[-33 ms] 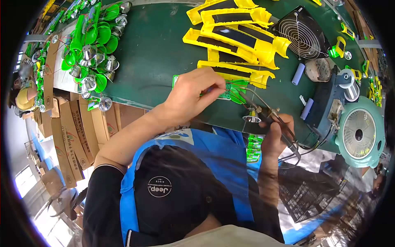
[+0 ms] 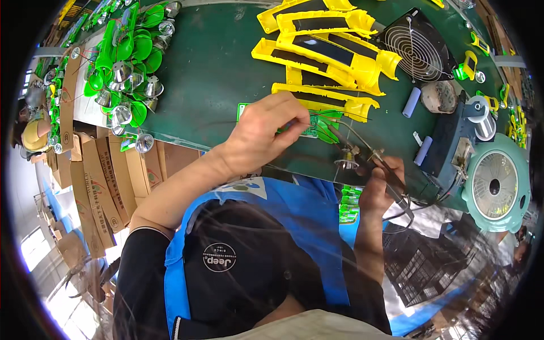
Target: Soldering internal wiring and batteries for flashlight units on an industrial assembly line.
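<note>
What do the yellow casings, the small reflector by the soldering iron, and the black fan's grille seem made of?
Yellow casings: probably moulded plastic, slightly glossy, judging by their uniform colour and thin walls.
Small reflector: mirror-bright; metal or metallised plastic, the look leaves open.
Grille: likely metal, from its thin, shiny rings.

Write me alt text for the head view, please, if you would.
A person's right hand holds a soldering iron near a green circuit board, which the left hand partly covers, on a dark green workbench. Yellow casings lie beyond; a round fan stands at the right.
</note>
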Motion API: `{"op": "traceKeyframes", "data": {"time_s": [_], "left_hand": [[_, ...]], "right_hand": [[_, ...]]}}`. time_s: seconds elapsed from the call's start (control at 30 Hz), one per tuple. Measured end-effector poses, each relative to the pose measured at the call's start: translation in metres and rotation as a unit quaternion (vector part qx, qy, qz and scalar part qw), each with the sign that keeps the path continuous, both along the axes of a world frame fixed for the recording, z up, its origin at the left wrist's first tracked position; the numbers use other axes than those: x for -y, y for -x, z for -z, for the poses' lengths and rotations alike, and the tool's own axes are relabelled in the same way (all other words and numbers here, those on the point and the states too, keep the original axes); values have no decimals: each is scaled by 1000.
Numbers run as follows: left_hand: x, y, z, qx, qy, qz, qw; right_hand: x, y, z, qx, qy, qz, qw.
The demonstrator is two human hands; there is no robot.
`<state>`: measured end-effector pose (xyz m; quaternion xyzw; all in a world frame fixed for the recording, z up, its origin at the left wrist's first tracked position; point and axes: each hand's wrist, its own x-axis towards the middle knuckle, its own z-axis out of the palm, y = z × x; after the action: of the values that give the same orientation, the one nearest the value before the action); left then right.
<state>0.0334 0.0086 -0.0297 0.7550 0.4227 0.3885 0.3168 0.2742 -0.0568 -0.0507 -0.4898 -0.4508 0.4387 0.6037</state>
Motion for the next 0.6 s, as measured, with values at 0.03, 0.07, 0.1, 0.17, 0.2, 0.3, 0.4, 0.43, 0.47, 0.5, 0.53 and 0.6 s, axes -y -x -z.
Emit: {"op": "traceKeyframes", "data": {"time_s": [0.03,0.07,0.1,0.17,0.2,0.3,0.4,0.43,0.47,0.5,0.53,0.6], "left_hand": [[2,-2,1,0,3,-2,1000],[4,-2,-1,-18,-33,-4,999],[5,-3,-3,-36,-70,-5,997],[3,-3,-6,-59,-60,1,996],[1,-4,-10,-86,-31,5,996],[-3,-4,-23,-142,28,6,989],[-6,-6,-26,-170,30,18,985],[-7,-7,-25,-167,24,20,985],[-7,-8,-24,-166,13,17,986],[-7,-8,-24,-167,13,16,986],[-7,-9,-24,-167,16,15,986],[-6,-8,-24,-164,14,13,986]], "right_hand": [[-1,-1,-2,6,5,-8,1000],[-3,0,-4,11,9,-16,1000],[-3,-3,-2,24,-1,-37,999],[-4,-1,-6,53,12,-44,998],[-3,1,-5,41,25,-41,998],[-5,1,-6,46,41,-53,997],[-6,1,-6,48,47,-65,996],[-6,-1,-4,64,44,-71,994],[-6,-1,-4,48,47,-73,995],[-6,0,-3,32,50,-74,995],[-6,3,-11,31,69,-70,995],[-6,5,-15,40,72,-70,994]]}}
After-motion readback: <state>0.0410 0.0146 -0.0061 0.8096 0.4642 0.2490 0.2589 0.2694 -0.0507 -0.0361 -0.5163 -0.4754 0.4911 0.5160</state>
